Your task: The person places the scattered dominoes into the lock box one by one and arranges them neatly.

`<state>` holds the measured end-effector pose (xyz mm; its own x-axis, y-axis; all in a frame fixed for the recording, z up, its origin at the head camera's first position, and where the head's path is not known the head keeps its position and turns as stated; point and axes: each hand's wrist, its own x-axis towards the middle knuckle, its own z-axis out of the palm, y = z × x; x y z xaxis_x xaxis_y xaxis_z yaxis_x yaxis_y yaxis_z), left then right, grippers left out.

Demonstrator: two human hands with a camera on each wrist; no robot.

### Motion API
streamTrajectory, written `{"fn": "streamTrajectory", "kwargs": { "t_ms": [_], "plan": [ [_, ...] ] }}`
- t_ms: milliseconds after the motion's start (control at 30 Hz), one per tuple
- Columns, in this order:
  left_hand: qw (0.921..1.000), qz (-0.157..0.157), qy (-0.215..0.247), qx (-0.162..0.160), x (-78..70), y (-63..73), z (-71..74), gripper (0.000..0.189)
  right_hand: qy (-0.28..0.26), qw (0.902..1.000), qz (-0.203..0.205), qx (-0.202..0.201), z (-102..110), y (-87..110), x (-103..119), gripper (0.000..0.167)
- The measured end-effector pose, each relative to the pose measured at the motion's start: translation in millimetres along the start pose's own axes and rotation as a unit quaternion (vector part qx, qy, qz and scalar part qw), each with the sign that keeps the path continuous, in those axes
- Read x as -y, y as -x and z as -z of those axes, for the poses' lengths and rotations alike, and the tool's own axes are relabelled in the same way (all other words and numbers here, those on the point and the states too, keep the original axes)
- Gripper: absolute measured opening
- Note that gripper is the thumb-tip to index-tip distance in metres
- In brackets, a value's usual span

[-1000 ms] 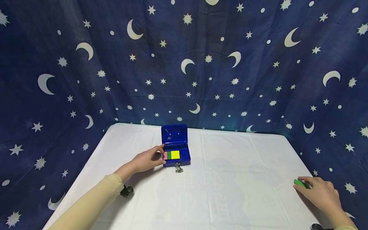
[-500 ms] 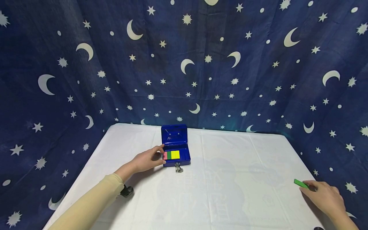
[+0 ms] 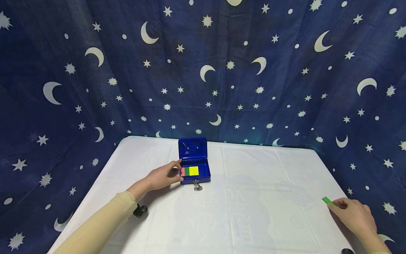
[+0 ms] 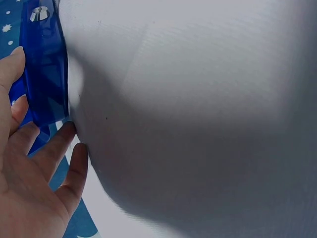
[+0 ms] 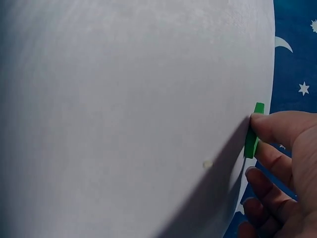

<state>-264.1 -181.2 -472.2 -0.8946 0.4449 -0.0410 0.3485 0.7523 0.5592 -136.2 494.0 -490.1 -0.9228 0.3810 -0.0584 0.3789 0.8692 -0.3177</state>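
Note:
My left hand [image 3: 161, 176] grips the left end of a small blue metal cash box [image 3: 204, 173], its thumb at the front corner and its forefinger further back. The box's lid [image 3: 192, 150] stands raised. Inside, at the left, lies a row of flat pieces: a pink piece [image 3: 182, 171], a dark green piece [image 3: 186, 171] and a yellow part [image 3: 193, 171]. Silvery metal [image 3: 197, 186], too small to make out, hangs at the box's front. Far right, my right hand [image 3: 355, 213] pinches a bright green block [image 5: 251, 144] between thumb and forefinger, near the table's right edge.
A white cloth [image 3: 260, 197] covers the table. Dark blue curtain [image 3: 234, 88] with moons and stars surrounds its back and sides. A black wrist mount [image 3: 140, 211] sits under the left wrist. A small pale spot [image 5: 207, 164] shows on the cloth near the right hand.
The green block has shifted and turned slightly in my right fingers, with more of it showing than a second ago. My left hand and the cash box have stayed put.

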Motion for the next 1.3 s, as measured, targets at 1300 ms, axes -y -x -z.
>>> {"fn": "streamTrajectory", "kwargs": {
  "t_ms": [1300],
  "plan": [
    [1.0000,-0.005,0.000,0.003,-0.1,-0.8,-0.9,0.041,-0.040,0.9926,0.115,-0.006,-11.0,-8.0,12.7,0.058]
  ]
}}
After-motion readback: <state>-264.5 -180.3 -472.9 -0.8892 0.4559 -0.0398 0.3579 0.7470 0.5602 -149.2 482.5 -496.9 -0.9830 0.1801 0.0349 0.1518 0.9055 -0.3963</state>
